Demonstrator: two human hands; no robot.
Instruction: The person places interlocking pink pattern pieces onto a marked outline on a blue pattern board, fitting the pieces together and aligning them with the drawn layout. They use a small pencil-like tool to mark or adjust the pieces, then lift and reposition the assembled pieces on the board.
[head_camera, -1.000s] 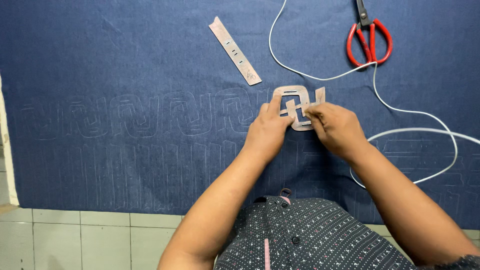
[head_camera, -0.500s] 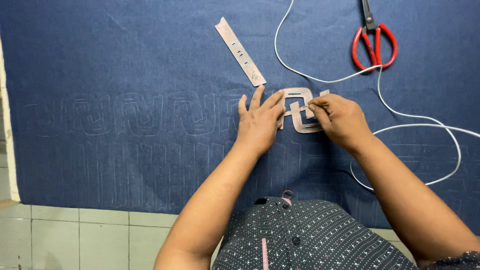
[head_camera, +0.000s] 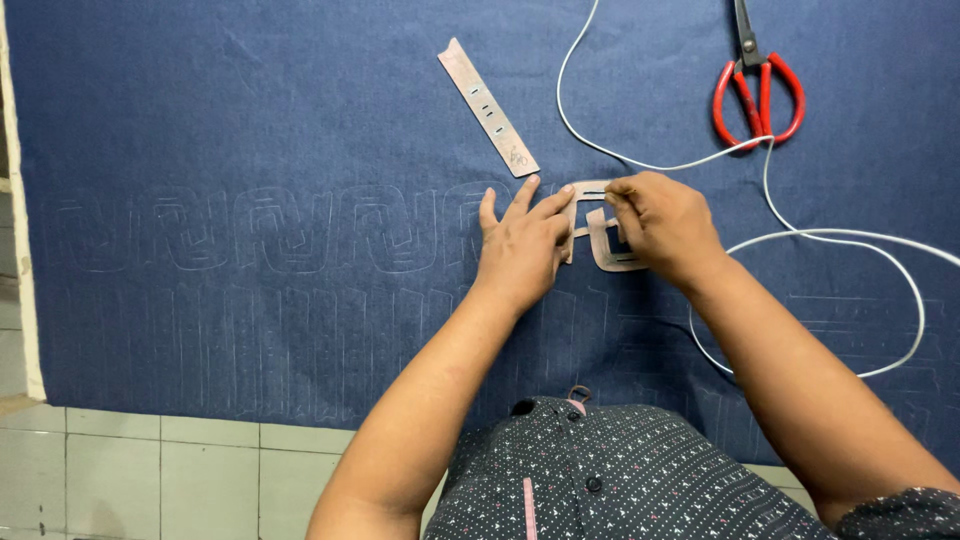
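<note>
Pressing down flat, the left hand (head_camera: 522, 248) has its fingers spread and released, palm on the blue denim cloth (head_camera: 250, 130), with the fingertips resting on the left edge of a pale cardboard template (head_camera: 596, 232), a looped stencil shape lying on the cloth. The right hand (head_camera: 668, 225) sits just beside it, on the template's right part, fingers pinched together at the top edge; whether something thin is held in that pinch is too small to tell. The template lies between the two hands, right of centre on the cloth, partly hidden under the right hand.

To the left of the hands runs a row of faint chalk outlines (head_camera: 270, 230) repeating the same looped shape across the denim, with more faint lines below. Above the left hand lies a long pale strip (head_camera: 488, 106) with small slots, set at a slant, apart from the template. A white cord (head_camera: 830, 240) curls from the top edge down past the right wrist and out in a wide loop to the right. Red-handled scissors (head_camera: 757, 88) rest at the top right, the cord passing just beneath their handles. A pale tiled floor (head_camera: 180, 470) shows below the cloth's lower edge.
</note>
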